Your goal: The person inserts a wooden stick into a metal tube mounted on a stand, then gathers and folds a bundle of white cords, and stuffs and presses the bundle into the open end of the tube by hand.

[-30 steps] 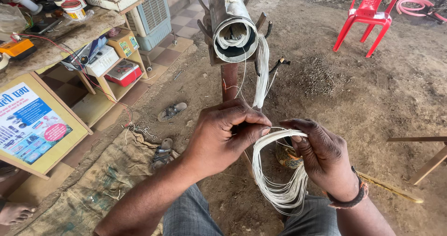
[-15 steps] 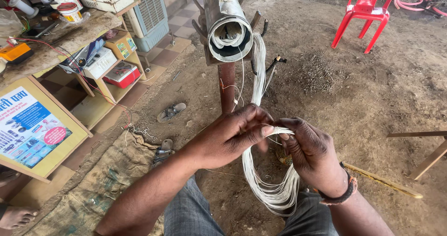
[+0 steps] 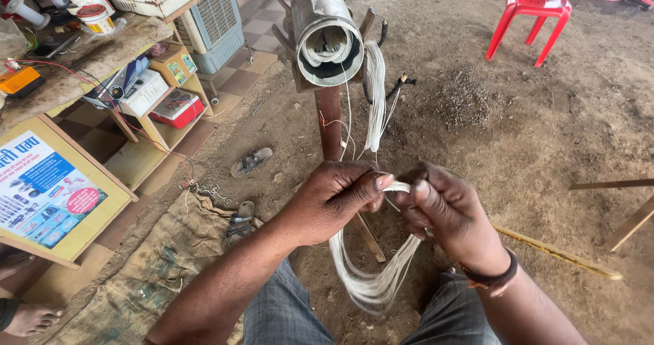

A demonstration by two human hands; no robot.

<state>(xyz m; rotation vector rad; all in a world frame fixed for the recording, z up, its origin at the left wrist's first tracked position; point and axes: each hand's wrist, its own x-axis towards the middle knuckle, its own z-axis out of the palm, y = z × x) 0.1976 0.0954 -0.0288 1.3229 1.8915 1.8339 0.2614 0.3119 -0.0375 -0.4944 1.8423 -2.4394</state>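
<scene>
A loop of thin white wire [image 3: 371, 284] hangs below my two hands, low in the middle of the view. My left hand [image 3: 337, 198] pinches the top of the loop between thumb and fingers. Close beside it, my right hand [image 3: 446, 212] grips the same bundle; a dark band sits on that wrist. More white strands [image 3: 375, 93] run up from the hands to a grey metal cylinder [image 3: 325, 35] held on a rusty post [image 3: 330, 123], with wire coiled inside its open end.
A wooden bench [image 3: 82, 66] with cans, boxes and an orange device stands at the left, above a yellow printed board [image 3: 48, 192]. Sandals [image 3: 251, 161] and burlap sacking [image 3: 143, 270] lie on the dirt. A red plastic chair [image 3: 528, 14] stands at the back right. A bare foot [image 3: 30, 318] shows bottom left.
My hands have closed together on the top of the loop, which has narrowed and now hangs lower. The view has shifted slightly upward relative to the cylinder.
</scene>
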